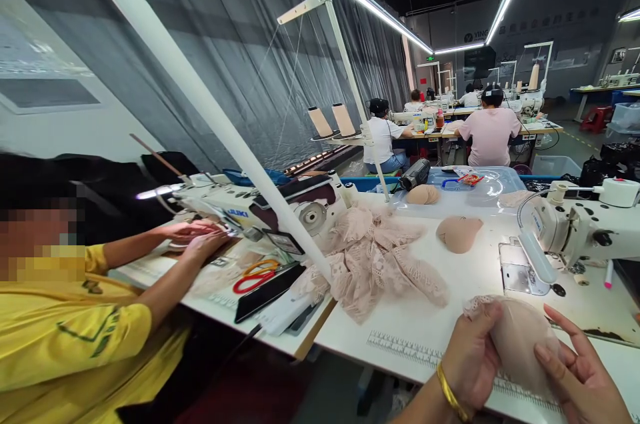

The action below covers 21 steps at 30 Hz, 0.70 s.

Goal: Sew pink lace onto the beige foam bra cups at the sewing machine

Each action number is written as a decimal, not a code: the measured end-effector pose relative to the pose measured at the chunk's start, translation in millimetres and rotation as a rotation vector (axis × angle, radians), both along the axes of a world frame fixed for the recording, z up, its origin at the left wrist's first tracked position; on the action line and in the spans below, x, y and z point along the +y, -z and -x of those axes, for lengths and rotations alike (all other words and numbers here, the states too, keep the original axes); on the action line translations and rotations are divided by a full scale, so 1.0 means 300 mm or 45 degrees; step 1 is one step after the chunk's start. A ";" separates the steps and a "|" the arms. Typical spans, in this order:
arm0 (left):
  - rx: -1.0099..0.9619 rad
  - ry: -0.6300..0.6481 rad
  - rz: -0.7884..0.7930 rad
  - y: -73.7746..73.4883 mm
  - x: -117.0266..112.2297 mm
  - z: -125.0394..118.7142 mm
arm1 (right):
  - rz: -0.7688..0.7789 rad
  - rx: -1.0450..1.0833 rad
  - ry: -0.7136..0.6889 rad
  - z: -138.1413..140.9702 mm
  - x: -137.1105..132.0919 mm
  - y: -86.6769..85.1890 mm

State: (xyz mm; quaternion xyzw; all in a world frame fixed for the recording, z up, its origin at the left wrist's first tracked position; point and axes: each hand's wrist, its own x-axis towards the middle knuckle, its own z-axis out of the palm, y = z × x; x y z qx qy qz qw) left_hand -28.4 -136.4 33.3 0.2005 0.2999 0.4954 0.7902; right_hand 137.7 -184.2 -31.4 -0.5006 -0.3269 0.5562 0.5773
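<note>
Low at the right of the head view, a beige bra cup is held between my two hands above the table's front edge. My left hand, with a gold bracelet at the wrist, pinches the cup's left edge where some lace shows. On the other side my right hand grips it with the thumb on its face and the index finger raised. Beyond the hands lies another bra cup. A heap of beige lace pieces spreads to the left.
A sewing machine stands at the right, its needle plate lit. A printed ruler runs along the table edge. Scissors lie by a co-worker in yellow at another machine. A plastic tray sits behind.
</note>
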 end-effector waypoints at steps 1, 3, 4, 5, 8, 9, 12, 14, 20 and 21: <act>0.007 0.036 -0.031 0.000 0.001 -0.005 | -0.006 -0.011 0.007 0.004 -0.001 -0.002; 0.026 0.113 -0.067 -0.001 0.006 -0.016 | -0.021 -0.029 0.027 0.019 -0.011 -0.007; 0.037 0.131 -0.069 -0.005 0.010 -0.018 | -0.034 -0.044 0.029 0.027 -0.020 -0.008; 0.051 0.131 -0.070 -0.012 0.014 -0.017 | -0.049 -0.071 0.021 0.031 -0.030 -0.008; 0.101 0.191 -0.182 -0.057 0.038 0.018 | -0.083 -0.267 -0.026 0.006 -0.053 -0.002; 0.143 0.303 -0.305 -0.078 0.052 0.039 | -0.112 -0.377 -0.024 -0.018 -0.050 -0.002; 0.470 0.866 -1.025 -0.129 0.118 0.096 | -0.441 -0.856 -0.047 -0.125 0.016 -0.029; 0.845 1.081 -1.615 -0.135 0.182 0.101 | -0.818 -1.289 -0.260 -0.198 0.096 -0.066; 1.485 1.169 -2.218 -0.040 0.359 -0.012 | -1.007 -1.909 -0.529 -0.288 0.275 -0.119; 1.518 1.152 -2.230 -0.026 0.370 -0.025 | -0.989 -1.902 -0.517 -0.291 0.278 -0.113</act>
